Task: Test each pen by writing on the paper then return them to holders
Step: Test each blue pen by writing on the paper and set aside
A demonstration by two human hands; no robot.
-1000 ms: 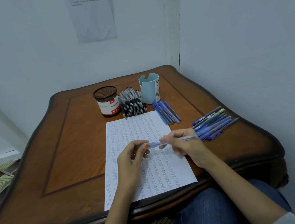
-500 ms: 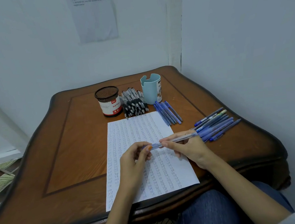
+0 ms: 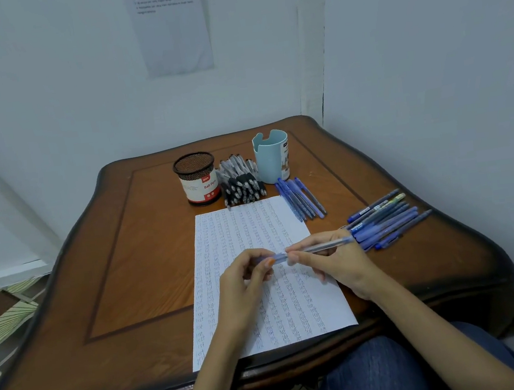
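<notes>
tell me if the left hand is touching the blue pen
Touching. The head view shows the left hand pinching one end of the blue pen between thumb and fingers, while the right hand grips its barrel.

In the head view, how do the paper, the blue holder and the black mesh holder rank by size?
1. paper, clearly largest.
2. blue holder and black mesh holder look alike, so they stay unranked.

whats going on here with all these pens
A person holds one blue pen over the paper: the left hand pinches its cap end, the right hand grips the barrel. The black pens lie between the mesh holder and the blue holder; more blue pens lie in two groups farther right.
</notes>
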